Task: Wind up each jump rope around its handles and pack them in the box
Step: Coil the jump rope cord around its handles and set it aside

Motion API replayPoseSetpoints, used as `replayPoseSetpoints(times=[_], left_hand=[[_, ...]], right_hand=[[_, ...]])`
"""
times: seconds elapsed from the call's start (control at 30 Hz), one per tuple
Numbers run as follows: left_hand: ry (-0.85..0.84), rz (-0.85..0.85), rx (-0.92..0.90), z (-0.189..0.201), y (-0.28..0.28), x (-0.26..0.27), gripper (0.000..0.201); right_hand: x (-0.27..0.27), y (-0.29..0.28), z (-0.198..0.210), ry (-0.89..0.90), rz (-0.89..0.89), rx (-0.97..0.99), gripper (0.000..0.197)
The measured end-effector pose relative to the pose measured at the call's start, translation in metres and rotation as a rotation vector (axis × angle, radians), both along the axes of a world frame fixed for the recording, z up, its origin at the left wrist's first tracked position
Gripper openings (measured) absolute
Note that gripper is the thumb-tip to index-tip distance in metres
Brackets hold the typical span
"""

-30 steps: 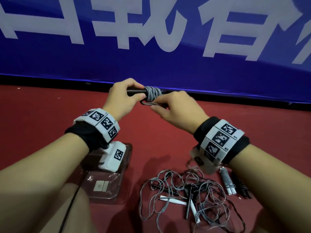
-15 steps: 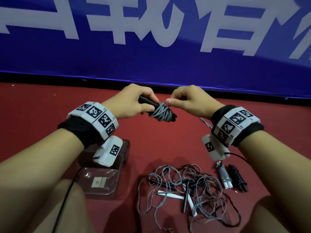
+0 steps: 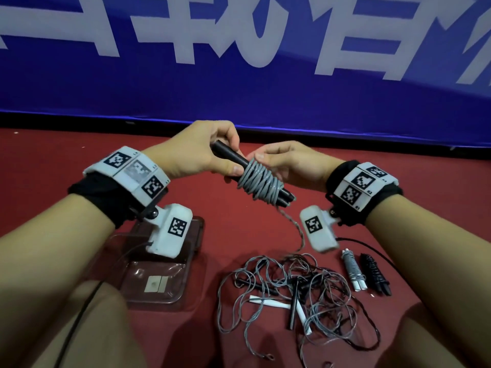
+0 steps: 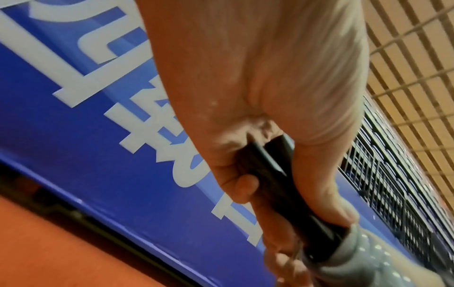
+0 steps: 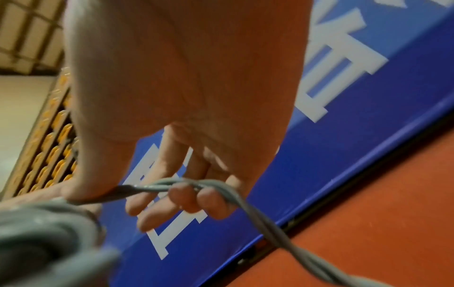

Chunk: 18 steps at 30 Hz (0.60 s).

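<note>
Jump rope handles, black, sit gripped in the left hand; right hand fingers pinch their grey cord beside the coil.

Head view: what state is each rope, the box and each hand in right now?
Black handles: paired, gripped by left hand.
Grey rope: partly wound, tail hanging.
Right hand: holding the rope's tail.
Two wound ropes: lying on the floor.
Tangled ropes: unwound.
Clear box: open.

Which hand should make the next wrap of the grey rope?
Right hand: its fingers already hold the loose grey rope. The left hand grips the paired black handles, steadying them.
</note>
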<state>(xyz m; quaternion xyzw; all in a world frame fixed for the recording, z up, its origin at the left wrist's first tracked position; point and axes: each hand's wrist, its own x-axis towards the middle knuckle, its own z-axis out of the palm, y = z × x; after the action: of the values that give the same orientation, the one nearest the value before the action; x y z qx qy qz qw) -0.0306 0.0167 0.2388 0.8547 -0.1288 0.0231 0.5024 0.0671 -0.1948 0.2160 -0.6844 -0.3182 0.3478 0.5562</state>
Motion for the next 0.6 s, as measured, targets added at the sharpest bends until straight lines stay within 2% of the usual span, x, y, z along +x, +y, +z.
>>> replayPoseSetpoints(times=[0.1,0.2,0.37,0.47,0.53,0.6], left_hand=[[0.011,-0.02,-0.118,0.001,0.005,-0.003,0.041],[0.007,-0.021,-0.156,0.004,0.01,-0.005,0.04],[-0.122,0.124,0.036,-0.009,0.009,0.001,0.035],[-0.22,0.257,0.098,-0.022,0.011,0.01,0.035],[-0.241,0.402,0.073,-0.03,0.007,0.02,0.045],[-0.109,0.501,-0.104,-0.032,-0.007,0.024,0.04]], right_hand=[[-0.015,0.011,-0.002,0.36,0.197,0.002,0.055],[-0.016,0.016,-0.004,0.521,0.285,0.016,0.055],[-0.008,0.017,-0.007,0.48,0.15,0.009,0.045],[-0.011,0.018,-0.005,0.436,0.001,0.051,0.039],[-0.007,0.025,-0.007,0.38,-0.12,0.123,0.036],[-0.002,0.032,-0.011,0.206,-0.282,0.165,0.03]])
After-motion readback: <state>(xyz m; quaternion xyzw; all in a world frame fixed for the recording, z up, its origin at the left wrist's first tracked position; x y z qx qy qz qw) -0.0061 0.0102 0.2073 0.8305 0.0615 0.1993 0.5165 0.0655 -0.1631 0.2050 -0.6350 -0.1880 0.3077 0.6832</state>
